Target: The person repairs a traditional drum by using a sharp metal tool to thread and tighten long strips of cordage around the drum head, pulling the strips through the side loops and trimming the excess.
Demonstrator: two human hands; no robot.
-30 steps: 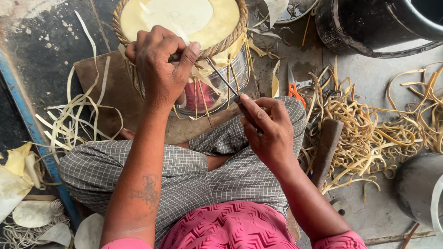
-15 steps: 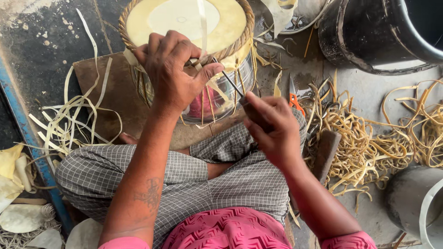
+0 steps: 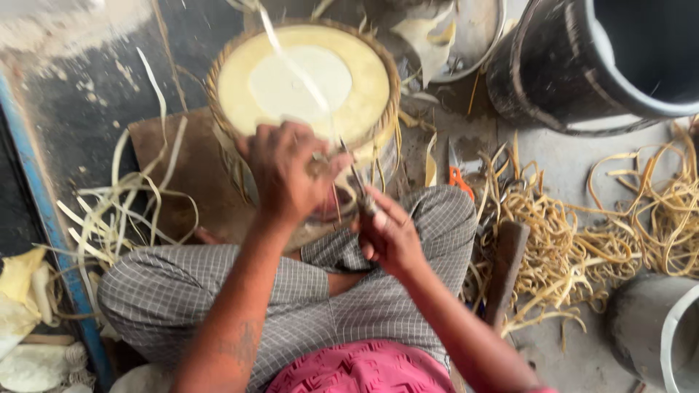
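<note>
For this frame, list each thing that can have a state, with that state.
Left hand: closed on the basket's near rim.
Right hand: gripping a thin dark tool.
Round woven basket: upright, pale disc on top, loose strip rising.
Black bucket: upright, open.
Cane strips: loose tangled heap.

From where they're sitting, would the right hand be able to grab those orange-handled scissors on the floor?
Probably yes. The orange-handled scissors lie on the floor just beyond the right knee, with nothing over them. But the right hand is busy gripping a thin tool against the woven basket, so it would have to let go first.
</note>
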